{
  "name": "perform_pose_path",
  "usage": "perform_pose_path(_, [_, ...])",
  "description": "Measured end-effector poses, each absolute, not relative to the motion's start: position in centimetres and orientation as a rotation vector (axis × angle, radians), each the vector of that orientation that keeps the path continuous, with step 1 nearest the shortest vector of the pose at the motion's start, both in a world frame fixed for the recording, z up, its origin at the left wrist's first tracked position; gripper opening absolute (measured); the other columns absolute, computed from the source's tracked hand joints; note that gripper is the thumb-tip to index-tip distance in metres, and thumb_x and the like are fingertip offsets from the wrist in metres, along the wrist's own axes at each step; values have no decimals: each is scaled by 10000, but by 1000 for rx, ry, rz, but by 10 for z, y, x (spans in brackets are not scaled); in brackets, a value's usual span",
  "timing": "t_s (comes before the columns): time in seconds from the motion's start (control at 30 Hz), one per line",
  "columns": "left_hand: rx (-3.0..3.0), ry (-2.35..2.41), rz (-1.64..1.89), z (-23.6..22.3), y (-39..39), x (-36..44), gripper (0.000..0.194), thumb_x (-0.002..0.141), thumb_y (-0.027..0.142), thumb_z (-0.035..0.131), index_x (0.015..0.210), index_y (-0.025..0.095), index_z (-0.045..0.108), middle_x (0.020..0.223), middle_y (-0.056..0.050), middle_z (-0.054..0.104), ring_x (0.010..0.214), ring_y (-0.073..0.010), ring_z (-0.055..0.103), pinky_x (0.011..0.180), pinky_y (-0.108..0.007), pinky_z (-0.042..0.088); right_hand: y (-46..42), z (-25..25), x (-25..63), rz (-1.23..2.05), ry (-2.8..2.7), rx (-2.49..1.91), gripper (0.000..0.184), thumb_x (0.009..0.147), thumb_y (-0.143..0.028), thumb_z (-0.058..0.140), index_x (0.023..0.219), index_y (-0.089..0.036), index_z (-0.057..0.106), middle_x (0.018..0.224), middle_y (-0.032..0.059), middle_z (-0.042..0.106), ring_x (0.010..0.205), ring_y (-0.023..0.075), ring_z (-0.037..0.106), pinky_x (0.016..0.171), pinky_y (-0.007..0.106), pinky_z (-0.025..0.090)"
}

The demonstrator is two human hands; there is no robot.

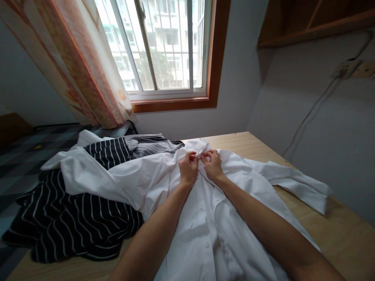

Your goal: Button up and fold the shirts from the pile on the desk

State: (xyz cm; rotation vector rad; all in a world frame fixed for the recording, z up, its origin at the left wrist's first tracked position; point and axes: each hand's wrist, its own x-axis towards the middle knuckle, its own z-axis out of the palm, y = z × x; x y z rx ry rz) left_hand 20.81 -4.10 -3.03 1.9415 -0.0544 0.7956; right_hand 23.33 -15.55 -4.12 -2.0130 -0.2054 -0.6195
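A white button-up shirt (187, 234) lies spread on the wooden table, its collar at the far end and its sleeves out to both sides. Just below the collar, my left hand (189, 166) pinches the front edge of the shirt. Close beside it, my right hand (211, 163) pinches the fabric from the other side, the fingertips of both hands almost meeting. Whatever small button sits between the fingers is too hidden to make out. Lower down, the two front edges lie loosely over each other, with a few buttons showing along them.
Black-and-white striped clothing (84, 222) lies at the left, partly under the shirt's left sleeve. The pale wooden table (345, 230) reaches the wall on the right, where a cable (307, 113) hangs from a socket. A checkered bed cover (17, 171) is at far left, below a curtain (84, 58).
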Motion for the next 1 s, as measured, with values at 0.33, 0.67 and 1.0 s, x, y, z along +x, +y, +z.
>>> perform_pose_path(0.33, [2024,80,658,-24,-42,204,196,773,106,624,959,165,638,769,-25,721,689,-155,680,723,-253,499,-173,-8,279,-788,-417,-2224,658,716,-51,518,1361,-183,490,1339,137,533,1234,283,457,1010,428,364])
perform_pose_path(0.67, [2230,-14,988,-23,-44,198,430,860,427,620,1192,158,581,1104,-135,631,1038,-269,590,916,-402,445,-198,4,272,-785,-893,-2522,184,854,-137,556,738,-180,692,769,60,657,871,220,560,935,379,272])
perform_pose_path(1.0, [2676,-142,1077,-4,-43,192,590,786,83,565,1329,311,579,1539,-81,328,1378,-314,319,1051,-470,320,-229,-21,223,-640,-945,-2520,174,825,-139,599,854,-212,753,829,50,704,920,225,554,911,372,276])
